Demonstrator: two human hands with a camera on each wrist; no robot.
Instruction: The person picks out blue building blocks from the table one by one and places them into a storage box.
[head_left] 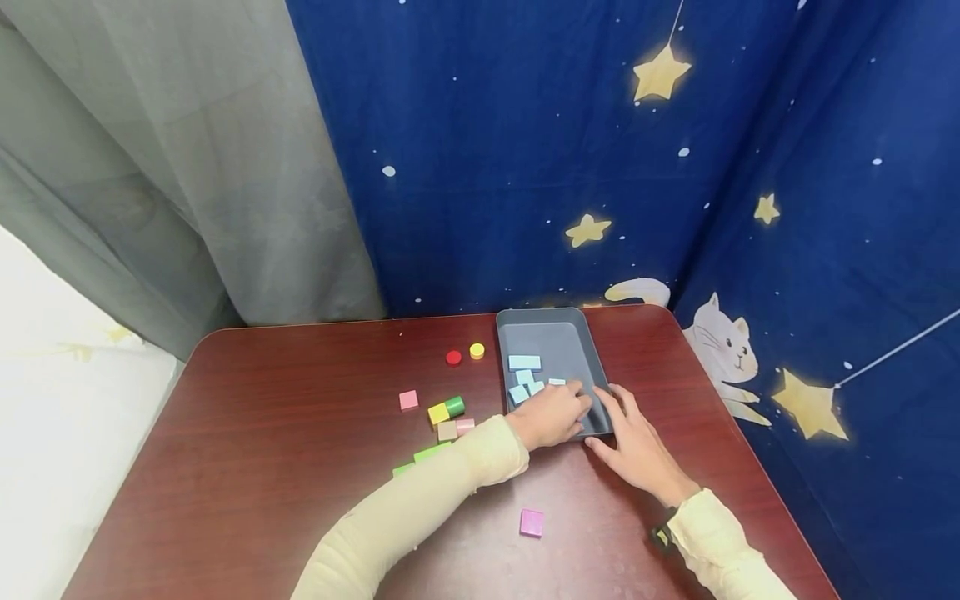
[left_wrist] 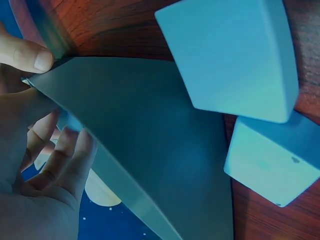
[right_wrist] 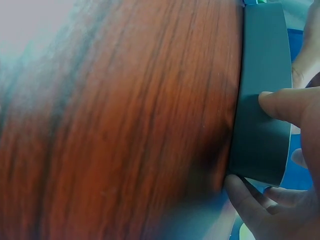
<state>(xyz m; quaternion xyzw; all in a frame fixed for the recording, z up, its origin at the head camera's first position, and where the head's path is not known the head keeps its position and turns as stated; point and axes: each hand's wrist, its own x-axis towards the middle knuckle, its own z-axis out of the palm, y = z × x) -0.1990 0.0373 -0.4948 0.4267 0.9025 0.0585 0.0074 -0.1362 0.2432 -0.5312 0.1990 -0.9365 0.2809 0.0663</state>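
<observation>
The grey tray (head_left: pixel 551 325) holds several pale blue blocks (head_left: pixel 524 363). My left hand (head_left: pixel 553 413) reaches over the tray's near side with bent fingers, right beside a pale block (head_left: pixel 557 382). In the left wrist view my left hand's fingers (left_wrist: pixel 65 155) show against the tray wall (left_wrist: pixel 135 115); I cannot tell if they hold a block. My right hand (head_left: pixel 637 446) is spread at the tray's near right corner, its thumb toward the near wall. One of its digits (right_wrist: pixel 275 103) lies against the tray's outer wall (right_wrist: pixel 260 145) in the right wrist view.
Left of the tray lie a red disc (head_left: pixel 453 357), a yellow disc (head_left: pixel 477 351), a pink block (head_left: pixel 408 401), a yellow block (head_left: pixel 438 414) and a green cylinder (head_left: pixel 454 406). Green blocks (head_left: pixel 432 452) sit beside the left sleeve. A purple block (head_left: pixel 532 523) lies nearer. Curtains (head_left: pixel 480 167) hang behind.
</observation>
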